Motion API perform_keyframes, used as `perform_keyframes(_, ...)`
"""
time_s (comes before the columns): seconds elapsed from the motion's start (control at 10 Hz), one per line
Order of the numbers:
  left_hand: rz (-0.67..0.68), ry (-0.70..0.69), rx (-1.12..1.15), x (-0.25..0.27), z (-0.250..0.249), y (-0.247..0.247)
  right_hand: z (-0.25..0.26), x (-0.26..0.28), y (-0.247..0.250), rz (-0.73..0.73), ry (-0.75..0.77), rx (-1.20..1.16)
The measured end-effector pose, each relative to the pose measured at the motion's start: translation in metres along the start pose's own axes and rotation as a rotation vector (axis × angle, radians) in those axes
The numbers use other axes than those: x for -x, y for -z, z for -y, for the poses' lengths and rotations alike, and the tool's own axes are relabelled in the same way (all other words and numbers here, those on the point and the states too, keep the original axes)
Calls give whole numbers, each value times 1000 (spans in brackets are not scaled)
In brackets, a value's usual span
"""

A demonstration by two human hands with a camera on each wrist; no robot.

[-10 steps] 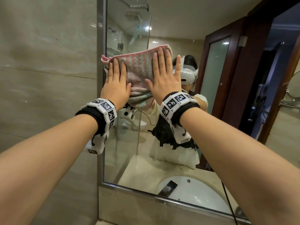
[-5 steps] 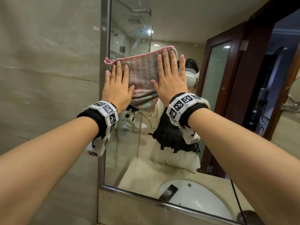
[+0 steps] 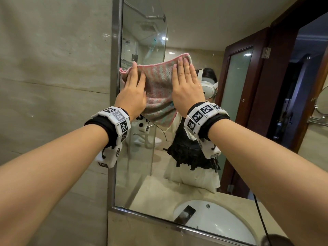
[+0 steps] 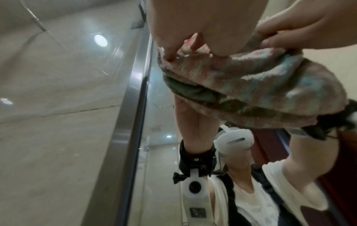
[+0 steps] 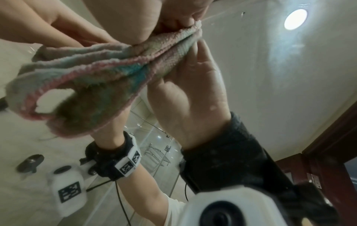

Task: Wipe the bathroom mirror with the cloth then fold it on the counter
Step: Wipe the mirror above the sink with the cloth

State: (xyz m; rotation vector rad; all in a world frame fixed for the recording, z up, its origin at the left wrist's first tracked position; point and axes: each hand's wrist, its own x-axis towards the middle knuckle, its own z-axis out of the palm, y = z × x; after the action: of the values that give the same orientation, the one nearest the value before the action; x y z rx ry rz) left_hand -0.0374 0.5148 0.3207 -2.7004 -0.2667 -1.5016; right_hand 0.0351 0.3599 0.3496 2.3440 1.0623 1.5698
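Note:
A pink and green striped cloth (image 3: 158, 91) is spread against the mirror (image 3: 195, 32), close to its left metal frame. My left hand (image 3: 133, 89) lies flat on the cloth's left side, fingers straight and pointing up. On the right side my right hand (image 3: 185, 82) presses flat, its fingertips at the cloth's top corner. The cloth's lower end hangs loose below both palms. From the left wrist, the cloth (image 4: 260, 85) bunches under my left hand (image 4: 193, 23). The right wrist view shows the cloth (image 5: 108, 73) folded under my right hand (image 5: 154, 19).
The mirror's metal frame (image 3: 115, 121) meets a beige tiled wall (image 3: 53, 86) on the left. Below the frame runs a beige backsplash (image 3: 142, 231). The glass reflects a white sink (image 3: 213, 222), a shower screen, a person in a headset and a dark wooden door.
Both hands remain flat on the cloth near the mirror's left edge. The cloth has barely shifted on the glass, and its right corner now sits a little higher than its left.

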Motion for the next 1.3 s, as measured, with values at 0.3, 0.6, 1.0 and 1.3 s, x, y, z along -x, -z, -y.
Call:
perform_keyframes(0.3, 82, 37, -143, -4, -7, -4, -8, -8, -4, 51, -28, 20)
perform_keyframes(0.6, 112, 14, -231, -5, -3, -7, -11, -7, -5, 44, -16, 42)
perform_keyframes(1.0, 85, -132, -277, -6, 23, -6, -10, -8, -9, 26, -25, 34)
perform_keyframes(1.3, 125, -53, -194, -21, 22, 2, -15, -13, -4, 14, -20, 57)
